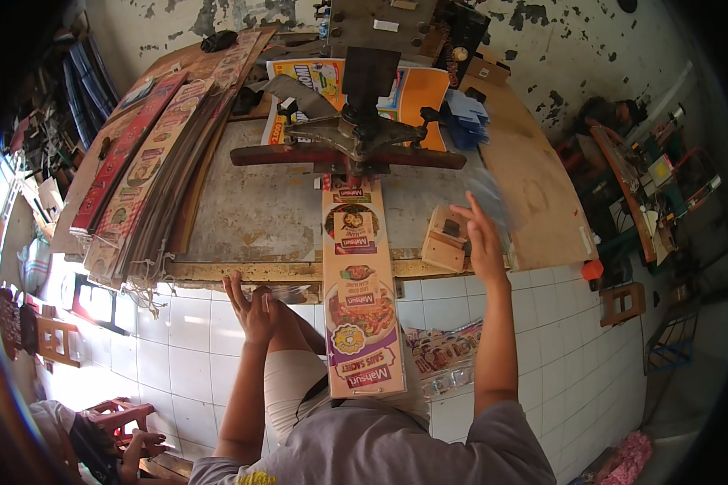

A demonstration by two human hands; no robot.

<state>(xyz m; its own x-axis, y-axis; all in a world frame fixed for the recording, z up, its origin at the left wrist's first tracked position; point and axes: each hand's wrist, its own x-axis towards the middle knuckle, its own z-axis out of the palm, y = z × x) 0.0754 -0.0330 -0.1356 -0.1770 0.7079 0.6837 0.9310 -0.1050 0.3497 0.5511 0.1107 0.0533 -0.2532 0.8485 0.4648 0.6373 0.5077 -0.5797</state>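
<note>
A long printed strip (360, 279), orange with food pictures, runs from under a press (352, 137) over the table's front edge towards my lap. The press has a dark red crossbar lying across the strip's far end. My right hand (485, 242) is raised at the right, fingers stretched and apart, just beside a small wooden block (446, 240). A blurred, see-through sheet (493, 198) shows just beyond its fingertips; whether they touch is unclear. My left hand (252, 313) hovers by the table's front edge, fingers spread, near a shiny plastic piece (295, 294) below the edge.
Stacks of long printed strips (150, 170) lie along the table's left side. Blue plastic pieces (466, 120) sit at the back right, near a printed sheet (421, 93) behind the press. At the lower left sits another person (81, 440) near a red stool (121, 416).
</note>
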